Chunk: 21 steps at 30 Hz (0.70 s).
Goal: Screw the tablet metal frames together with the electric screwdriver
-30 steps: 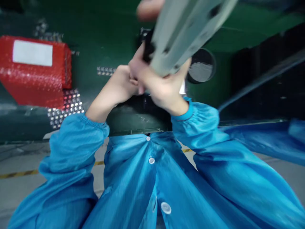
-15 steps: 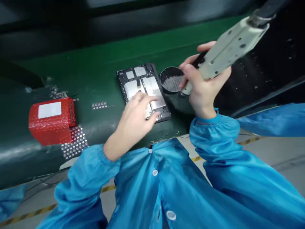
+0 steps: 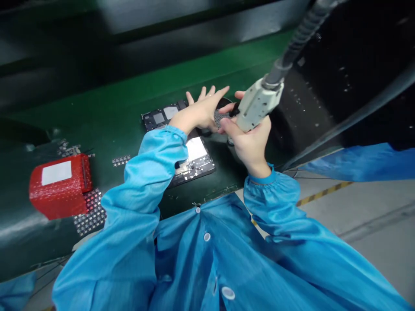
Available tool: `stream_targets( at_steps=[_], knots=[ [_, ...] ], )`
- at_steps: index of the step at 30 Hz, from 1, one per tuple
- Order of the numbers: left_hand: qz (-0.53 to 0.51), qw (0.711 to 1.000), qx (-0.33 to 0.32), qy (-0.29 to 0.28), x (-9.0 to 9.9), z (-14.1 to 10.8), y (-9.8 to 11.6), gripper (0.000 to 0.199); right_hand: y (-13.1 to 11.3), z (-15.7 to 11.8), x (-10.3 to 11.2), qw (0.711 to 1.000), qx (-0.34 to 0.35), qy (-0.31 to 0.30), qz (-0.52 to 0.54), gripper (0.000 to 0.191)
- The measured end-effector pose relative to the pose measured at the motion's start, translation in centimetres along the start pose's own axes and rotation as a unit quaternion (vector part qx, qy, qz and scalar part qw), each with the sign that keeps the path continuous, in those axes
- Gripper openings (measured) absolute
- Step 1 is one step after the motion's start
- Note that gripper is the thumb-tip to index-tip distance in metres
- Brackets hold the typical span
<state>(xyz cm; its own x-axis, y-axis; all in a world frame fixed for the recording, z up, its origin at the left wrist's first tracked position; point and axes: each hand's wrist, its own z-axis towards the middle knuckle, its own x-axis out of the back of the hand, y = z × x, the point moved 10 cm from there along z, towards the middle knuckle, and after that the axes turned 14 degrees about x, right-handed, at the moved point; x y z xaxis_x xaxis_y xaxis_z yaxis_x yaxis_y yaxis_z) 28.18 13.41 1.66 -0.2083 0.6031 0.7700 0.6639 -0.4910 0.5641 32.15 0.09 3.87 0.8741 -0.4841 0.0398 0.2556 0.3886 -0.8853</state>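
Note:
My right hand (image 3: 251, 142) is wrapped round a pale electric screwdriver (image 3: 256, 106), whose cable rises from its top end. Its tip points down beside a round dish (image 3: 221, 117) with a mesh-like grid in it. Over the left rim of that dish lies my left hand (image 3: 202, 111), palm down with several fingers spread; its lower fingertips are partly hidden, and I cannot tell whether they touch the dish. Under my left forearm is a flat black electronic device (image 3: 199, 166) with silver plates and exposed boards, its middle covered by my sleeve.
On the green work surface (image 3: 106, 116) at left sits a red bubble-wrap pouch (image 3: 58, 188) with a white label. A sheet of small square parts (image 3: 92, 214) lies partly beneath it. A short strip of similar parts (image 3: 121, 160) lies between pouch and device.
My left hand has moved from above the device up and right to the dish. The screwdriver in my right hand has come left and nearer the dish. The view has shifted slightly.

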Motion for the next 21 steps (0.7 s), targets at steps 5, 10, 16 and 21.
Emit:
stream_targets(
  at_steps=[5, 10, 16, 21],
  knots=[
    [0.014, 0.994, 0.02, 0.104, 1.3, -10.3, -2.3, 0.129, -0.9, 1.5, -1.7, 0.999, 0.025, -0.026, 0.003, 0.088],
    [0.124, 0.984, -0.03, 0.129, -4.6, -21.7, -5.5, 0.081, -1.1, 2.4, -4.0, 0.996, 0.052, -0.073, -0.006, 0.09],
    [0.167, 0.962, 0.009, 0.215, -0.4, -17.4, -10.2, 0.059, -0.1, 3.6, -5.5, 0.994, 0.04, -0.082, -0.052, 0.091],
    [0.191, 0.943, 0.089, 0.26, 9.7, -11.0, -14.9, 0.061, -1.0, 0.6, -6.8, 0.992, 0.022, -0.087, -0.087, 0.106]
  ],
)
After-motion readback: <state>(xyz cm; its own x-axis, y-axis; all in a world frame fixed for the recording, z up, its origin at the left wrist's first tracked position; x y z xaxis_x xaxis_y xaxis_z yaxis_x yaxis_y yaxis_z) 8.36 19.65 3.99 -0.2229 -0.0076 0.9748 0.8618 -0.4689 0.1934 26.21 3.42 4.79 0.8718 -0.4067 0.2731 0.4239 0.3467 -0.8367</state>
